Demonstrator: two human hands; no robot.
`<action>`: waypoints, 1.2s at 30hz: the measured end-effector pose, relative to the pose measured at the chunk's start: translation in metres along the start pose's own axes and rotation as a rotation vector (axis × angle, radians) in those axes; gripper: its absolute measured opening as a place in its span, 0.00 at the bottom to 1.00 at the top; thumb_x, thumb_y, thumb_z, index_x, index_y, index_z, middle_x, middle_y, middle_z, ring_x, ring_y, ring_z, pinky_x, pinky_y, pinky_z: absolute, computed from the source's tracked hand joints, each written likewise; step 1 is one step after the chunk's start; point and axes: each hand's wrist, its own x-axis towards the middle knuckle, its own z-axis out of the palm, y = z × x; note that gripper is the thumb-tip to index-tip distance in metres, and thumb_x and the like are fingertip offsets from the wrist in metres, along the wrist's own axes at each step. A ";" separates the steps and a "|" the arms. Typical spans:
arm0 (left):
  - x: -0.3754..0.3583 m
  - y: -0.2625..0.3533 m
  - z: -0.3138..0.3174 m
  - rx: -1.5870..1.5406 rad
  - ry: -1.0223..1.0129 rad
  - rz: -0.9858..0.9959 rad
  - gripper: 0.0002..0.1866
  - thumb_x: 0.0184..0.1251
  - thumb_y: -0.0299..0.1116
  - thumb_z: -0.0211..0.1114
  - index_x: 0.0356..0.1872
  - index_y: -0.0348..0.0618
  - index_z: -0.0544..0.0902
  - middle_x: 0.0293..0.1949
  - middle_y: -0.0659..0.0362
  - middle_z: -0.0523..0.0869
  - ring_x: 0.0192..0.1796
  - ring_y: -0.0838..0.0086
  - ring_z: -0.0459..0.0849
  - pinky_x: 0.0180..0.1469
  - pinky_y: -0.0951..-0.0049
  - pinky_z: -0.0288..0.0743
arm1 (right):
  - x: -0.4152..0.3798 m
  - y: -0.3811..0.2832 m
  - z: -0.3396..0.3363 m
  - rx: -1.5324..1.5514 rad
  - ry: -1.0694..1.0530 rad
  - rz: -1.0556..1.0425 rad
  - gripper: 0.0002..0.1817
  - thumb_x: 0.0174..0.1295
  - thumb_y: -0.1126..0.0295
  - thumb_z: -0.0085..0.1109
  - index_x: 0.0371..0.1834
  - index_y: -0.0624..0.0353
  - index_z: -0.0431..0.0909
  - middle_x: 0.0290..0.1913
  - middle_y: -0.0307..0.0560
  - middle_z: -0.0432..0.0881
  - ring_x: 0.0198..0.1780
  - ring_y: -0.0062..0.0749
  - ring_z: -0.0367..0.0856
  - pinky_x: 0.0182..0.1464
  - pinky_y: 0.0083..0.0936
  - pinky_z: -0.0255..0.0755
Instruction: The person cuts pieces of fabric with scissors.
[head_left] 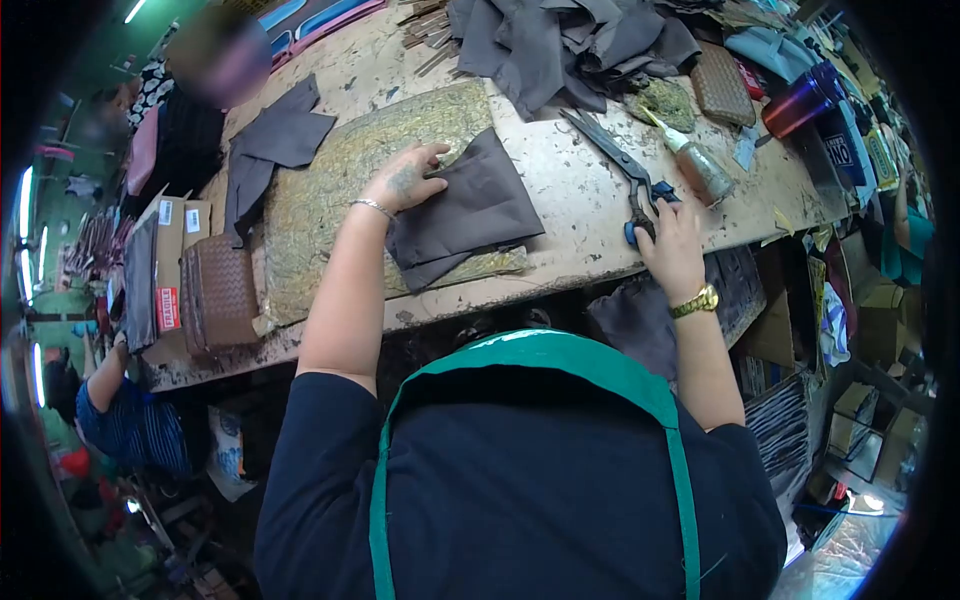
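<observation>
A folded dark grey cloth piece [478,205] lies on a yellowish, glue-marked board [340,170]. My left hand [408,178] rests at its upper left edge, thumb and fingers apart. On the right, my right hand [675,245] is at the handles of large scissors [628,165], its fingers curled around the blue-wrapped loops. The scissors lie on the worktable [560,200], blades pointing up and left. Just right of them is a glue bottle [704,172] with a pale nozzle.
Dark cloth scraps [560,45] are heaped at the back. Another grey piece [280,140] lies left. Brown woven items [218,292] [722,84], cardboard boxes [175,250] and a purple tumbler [803,100] stand around. Other people sit at the left.
</observation>
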 end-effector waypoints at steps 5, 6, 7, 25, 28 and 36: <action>-0.004 -0.026 0.016 -0.238 0.055 0.081 0.27 0.48 0.38 0.67 0.51 0.41 0.73 0.44 0.50 0.75 0.47 0.63 0.76 0.48 0.69 0.70 | -0.084 -0.009 -0.006 0.352 0.483 -0.155 0.12 0.47 0.76 0.59 0.36 0.62 0.73 0.35 0.49 0.75 0.37 0.43 0.73 0.41 0.30 0.67; -0.007 -0.028 0.016 -0.225 0.079 0.116 0.26 0.48 0.39 0.67 0.50 0.41 0.73 0.44 0.50 0.75 0.46 0.63 0.76 0.48 0.69 0.70 | -0.121 -0.006 0.006 0.460 0.394 -0.009 0.08 0.52 0.77 0.56 0.35 0.63 0.72 0.34 0.49 0.76 0.35 0.37 0.75 0.38 0.24 0.69; -0.009 -0.030 0.018 -0.271 0.112 0.144 0.25 0.50 0.39 0.65 0.50 0.40 0.74 0.42 0.51 0.75 0.45 0.65 0.76 0.48 0.71 0.70 | -0.163 -0.005 0.022 0.541 0.341 0.191 0.06 0.53 0.77 0.55 0.34 0.64 0.72 0.33 0.48 0.75 0.33 0.28 0.74 0.36 0.21 0.68; -0.034 -0.053 0.045 -0.209 0.389 0.468 0.20 0.45 0.35 0.65 0.43 0.43 0.78 0.44 0.53 0.77 0.45 0.60 0.76 0.47 0.68 0.71 | -0.432 -0.085 0.123 0.204 -0.095 0.680 0.10 0.54 0.65 0.56 0.33 0.59 0.74 0.28 0.51 0.77 0.27 0.37 0.76 0.31 0.33 0.69; -0.034 -0.053 0.048 -0.233 0.363 0.417 0.19 0.46 0.35 0.64 0.42 0.44 0.78 0.44 0.54 0.76 0.46 0.60 0.76 0.48 0.67 0.70 | -0.432 -0.086 0.114 0.163 -0.136 0.630 0.10 0.54 0.64 0.56 0.33 0.59 0.74 0.29 0.51 0.77 0.27 0.37 0.76 0.31 0.33 0.69; -0.039 -0.050 0.050 -0.055 0.455 0.444 0.18 0.49 0.36 0.62 0.44 0.46 0.76 0.45 0.55 0.76 0.48 0.60 0.74 0.49 0.65 0.69 | -0.433 -0.125 0.124 0.119 -0.211 0.578 0.12 0.53 0.63 0.57 0.35 0.59 0.74 0.30 0.50 0.77 0.29 0.38 0.77 0.33 0.32 0.69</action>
